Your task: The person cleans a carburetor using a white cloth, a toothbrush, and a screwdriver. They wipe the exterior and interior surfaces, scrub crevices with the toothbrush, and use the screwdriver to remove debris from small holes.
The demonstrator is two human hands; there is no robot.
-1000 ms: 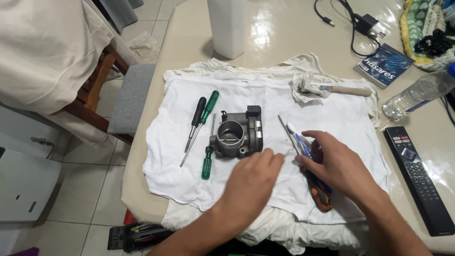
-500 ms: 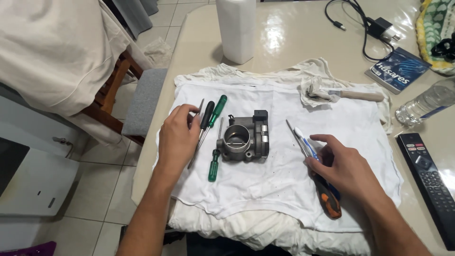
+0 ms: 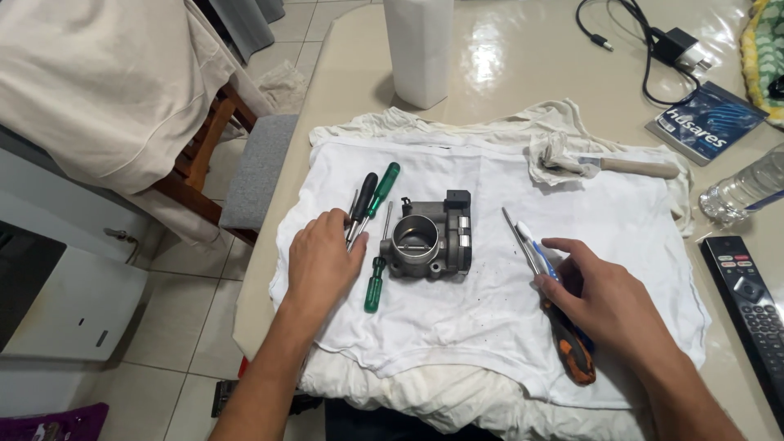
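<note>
I see a glossy beige table (image 3: 506, 73) filling the upper and right frame, w/ a white cloth (image 3: 490, 327) spread across centre. Tiled floor and a wooden chair (image 3: 204, 175) draped in beige fabric sit at left. A paper towel roll (image 3: 418, 49) stands top centre; a charger w/ black cable (image 3: 665, 45) top right, a blue booklet (image 3: 706, 122) below it, a clear plastic bottle (image 3: 747, 192) and a black remote (image 3: 751, 306) at the right edge.

The metal throttle body (image 3: 429, 245) lies mid-cloth, untouched, between both hands. My left hand (image 3: 322, 265) lies palm-down left of it, fingers loosely spread, tips touching the black-handled screwdriver (image 3: 359, 208) beside two green-handled screwdrivers (image 3: 377, 265); gripping nothing. My right hand (image 3: 600, 298) rests lower right, fingers part curled over the orange-handled screwdriver (image 3: 572, 347) and a blue-white toothbrush (image 3: 535, 245); can't tell if it grips them.
</note>
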